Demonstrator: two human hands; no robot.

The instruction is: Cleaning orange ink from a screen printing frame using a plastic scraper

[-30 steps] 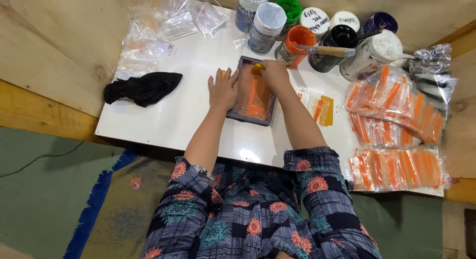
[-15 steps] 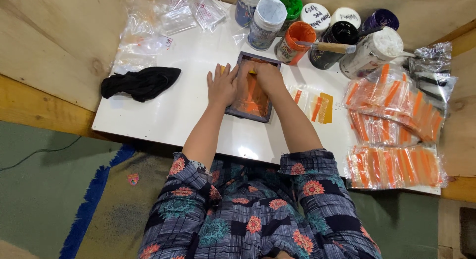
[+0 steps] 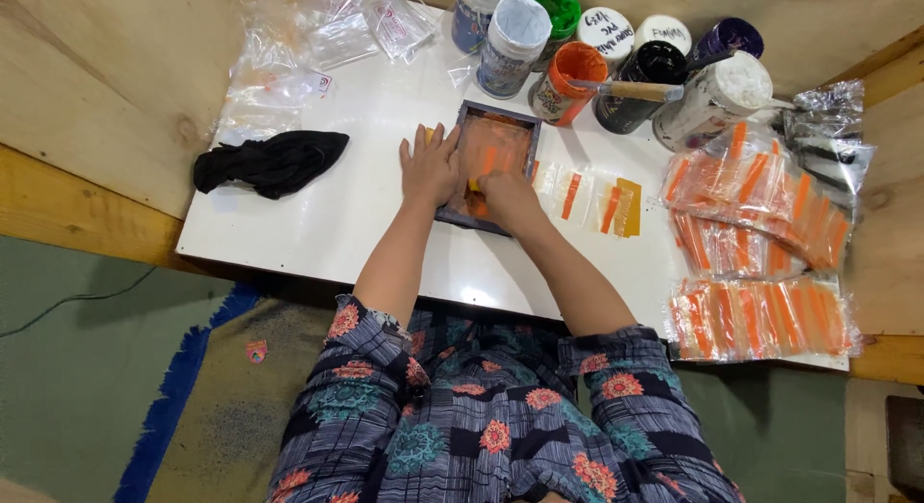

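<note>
**Small print frame worked with both hands at table centre**

A small dark-framed rectangular screen with an orange-stained mesh [image 3: 494, 152] lies flat on the white tabletop [image 3: 346, 214], near its centre. The left hand [image 3: 430, 168] lies palm down, fingers spread, on the frame's 9 o'clock edge, pressing rather than gripping. The right hand [image 3: 507, 197] sits over the 6 o'clock part of the mesh, fingers curled around something small; what it holds cannot be told, though a bit of yellow shows at the fingertips.

At 3 o'clock from the frame, just beside it, clear plastic pouches with orange stripes [image 3: 597, 200] lie in a row. Further toward 3 o'clock, well apart, stacks of striped clear pouches [image 3: 760, 243] cover the table's end.

At 12 to 1 o'clock stands a cluster of paint jars [image 3: 616, 51]: an open orange jar [image 3: 568, 79] nearest the frame, with a wooden-handled tool [image 3: 630, 89] resting across it and the black jar beside it.

At 10 to 11 o'clock, empty clear plastic bags [image 3: 318, 51] lie heaped. At 9 o'clock, well apart, a crumpled black cloth [image 3: 269, 161] lies at the table's edge.
</note>
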